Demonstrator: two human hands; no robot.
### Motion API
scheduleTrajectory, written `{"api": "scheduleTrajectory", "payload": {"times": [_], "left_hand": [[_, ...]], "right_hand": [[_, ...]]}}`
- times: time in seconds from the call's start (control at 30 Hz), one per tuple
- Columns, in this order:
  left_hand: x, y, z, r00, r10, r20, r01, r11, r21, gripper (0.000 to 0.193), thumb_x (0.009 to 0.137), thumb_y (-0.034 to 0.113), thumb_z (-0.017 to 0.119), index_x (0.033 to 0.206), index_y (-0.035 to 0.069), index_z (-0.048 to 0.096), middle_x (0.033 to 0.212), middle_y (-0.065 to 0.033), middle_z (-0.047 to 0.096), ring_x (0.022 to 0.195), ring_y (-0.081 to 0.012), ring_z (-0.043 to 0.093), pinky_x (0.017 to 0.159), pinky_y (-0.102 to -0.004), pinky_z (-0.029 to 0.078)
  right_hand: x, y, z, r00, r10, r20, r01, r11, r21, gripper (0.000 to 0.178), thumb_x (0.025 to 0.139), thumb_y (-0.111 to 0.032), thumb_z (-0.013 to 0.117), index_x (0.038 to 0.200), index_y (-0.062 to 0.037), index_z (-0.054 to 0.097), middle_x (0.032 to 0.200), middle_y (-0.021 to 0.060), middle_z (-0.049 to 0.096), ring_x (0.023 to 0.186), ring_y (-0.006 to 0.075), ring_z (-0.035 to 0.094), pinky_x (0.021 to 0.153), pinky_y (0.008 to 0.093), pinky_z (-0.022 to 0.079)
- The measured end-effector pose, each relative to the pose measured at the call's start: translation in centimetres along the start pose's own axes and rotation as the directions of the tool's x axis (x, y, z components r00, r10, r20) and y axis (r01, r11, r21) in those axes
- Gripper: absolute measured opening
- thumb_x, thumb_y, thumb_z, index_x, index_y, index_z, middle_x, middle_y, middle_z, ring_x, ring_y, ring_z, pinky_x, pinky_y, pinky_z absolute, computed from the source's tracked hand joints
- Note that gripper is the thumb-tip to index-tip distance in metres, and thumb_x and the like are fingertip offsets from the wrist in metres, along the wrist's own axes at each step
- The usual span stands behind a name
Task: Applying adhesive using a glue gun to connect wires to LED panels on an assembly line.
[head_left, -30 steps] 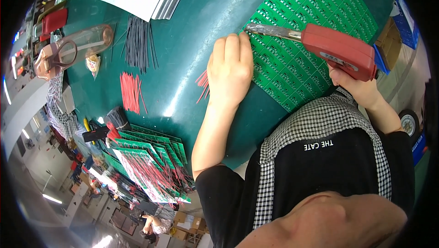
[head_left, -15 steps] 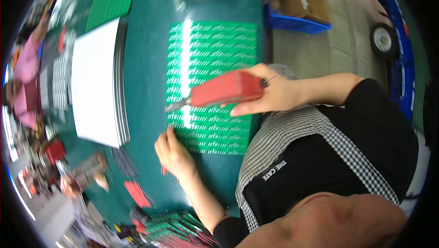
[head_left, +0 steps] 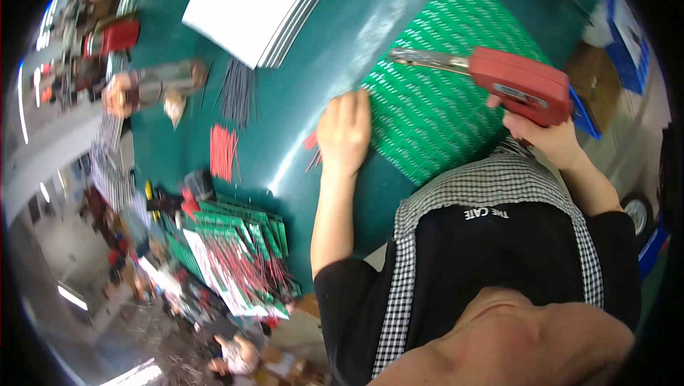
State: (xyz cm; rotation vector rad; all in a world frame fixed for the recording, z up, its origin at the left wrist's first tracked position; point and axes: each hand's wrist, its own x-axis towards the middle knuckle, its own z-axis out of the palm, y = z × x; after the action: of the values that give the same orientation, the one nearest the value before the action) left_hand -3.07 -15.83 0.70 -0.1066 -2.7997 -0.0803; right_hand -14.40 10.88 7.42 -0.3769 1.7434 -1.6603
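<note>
A green sheet (head_left: 434, 122) with rows of small white marks lies at a slant on the dark green table. My right hand (head_left: 545, 137) is closed round the handle of a red pistol-shaped power tool (head_left: 520, 83). Its long metal snout points left over the sheet's upper left part; whether the tip touches cannot be told. My left hand (head_left: 343, 129) rests by the sheet's left corner, fingers bent and close together. Whatever is under its fingertips stays hidden. Short red strands (head_left: 312, 145) stick out beside that hand.
Left of my hand lie bundles of red strands (head_left: 224, 152) and dark grey strands (head_left: 240, 92). A heap of green sheets with red strands (head_left: 246, 251) sits at the lower left. A white stack (head_left: 260, 1) stands at the far side. A person in stripes (head_left: 110, 165) is at the left.
The view has turned, so the table and sheet appear rotated. The red tool stays in my right hand, its snout now nearer the sheet's upper left edge. My left hand remains by the sheet's corner.
</note>
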Motion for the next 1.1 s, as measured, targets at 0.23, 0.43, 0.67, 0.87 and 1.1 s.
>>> {"api": "scheduleTrajectory", "payload": {"times": [0.23, 0.43, 0.67, 0.87, 1.1], "left_hand": [[0.1, -0.5, 0.1, 0.995, -0.026, -0.093, 0.029, 0.999, 0.035, 0.023, 0.064, 0.006, 0.062, 0.087, 0.003, 0.062, 0.080, -0.0052, 0.056, 0.069, -0.0168, 0.056, 0.055, -0.0274, 0.046], [-0.1, -0.5, 0.4, 0.993, -0.083, -0.083, 0.083, 0.997, -0.009, 0.024, 0.064, 0.007, 0.061, 0.088, 0.004, 0.062, 0.080, -0.0042, 0.055, 0.070, -0.0164, 0.056, 0.055, -0.0275, 0.045], [0.0, -0.3, 0.3, 0.997, -0.069, -0.044, 0.069, 0.998, 0.000, 0.021, 0.066, 0.008, 0.058, 0.086, 0.002, 0.059, 0.081, -0.0054, 0.054, 0.073, -0.0170, 0.055, 0.064, -0.0266, 0.046], [0.1, -0.3, 0.2, 0.997, -0.064, -0.037, 0.064, 0.998, -0.007, 0.020, 0.066, 0.008, 0.058, 0.086, 0.001, 0.060, 0.081, -0.0060, 0.054, 0.073, -0.0173, 0.055, 0.064, -0.0267, 0.046], [0.1, -0.3, 0.3, 0.997, -0.058, -0.050, 0.058, 0.998, 0.007, 0.022, 0.065, 0.007, 0.058, 0.086, 0.001, 0.060, 0.081, -0.0064, 0.055, 0.073, -0.0177, 0.055, 0.064, -0.0269, 0.046]], "right_hand": [[2.6, 1.4, 1.8, 0.987, 0.104, 0.119, -0.108, 0.994, 0.027, 0.037, 0.073, -0.002, 0.068, 0.108, -0.0021, 0.056, 0.090, 0.0054, 0.063, 0.082, 0.0099, 0.059, 0.072, 0.0242, 0.048], [2.9, 1.9, 1.9, 0.967, 0.230, 0.108, -0.232, 0.973, 0.006, 0.029, 0.074, -0.005, 0.070, 0.101, -0.0010, 0.059, 0.085, 0.0049, 0.063, 0.075, 0.0097, 0.058, 0.067, 0.0243, 0.047], [2.7, 2.3, 1.9, 0.983, 0.155, 0.096, -0.137, 0.975, -0.173, 0.029, 0.076, -0.013, 0.067, 0.100, -0.0004, 0.056, 0.078, 0.0031, 0.057, 0.067, 0.0087, 0.051, 0.060, 0.0221, 0.042], [2.9, 2.1, 1.8, 0.984, 0.146, 0.106, -0.136, 0.986, -0.097, 0.033, 0.074, -0.007, 0.069, 0.105, -0.0028, 0.058, 0.090, 0.0048, 0.063, 0.074, 0.0071, 0.054, 0.065, 0.0219, 0.044], [2.8, 2.4, 1.5, 0.992, 0.074, 0.107, -0.076, 0.997, 0.022, 0.039, 0.079, -0.007, 0.062, 0.116, -0.0022, 0.052, 0.100, 0.0092, 0.062, 0.066, 0.0057, 0.051, 0.055, 0.0195, 0.043]]}}
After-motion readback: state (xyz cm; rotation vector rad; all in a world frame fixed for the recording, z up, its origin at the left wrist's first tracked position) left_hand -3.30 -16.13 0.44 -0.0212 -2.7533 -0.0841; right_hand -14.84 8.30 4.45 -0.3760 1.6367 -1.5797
